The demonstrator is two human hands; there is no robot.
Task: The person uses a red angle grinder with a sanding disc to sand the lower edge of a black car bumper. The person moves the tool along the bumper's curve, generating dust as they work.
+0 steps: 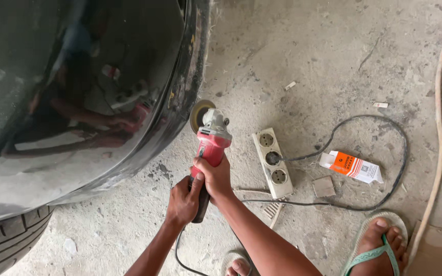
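Both hands closed on a red grinder (210, 148): right hand (215, 176) wrapped round the body, left hand (182, 200) just below it, gripping the dark rear handle. Disc (199, 116) at the far end, beyond the right hand, set against the edge of a glossy black car panel (78, 76) up and left of the hands. Tyre (6, 240) well left of the left hand; white power strip (272, 162) just right of the right hand on the concrete floor (308, 61), black cable (384, 128), orange-and-white box (351, 166) and sandalled foot (379, 243) farther right.
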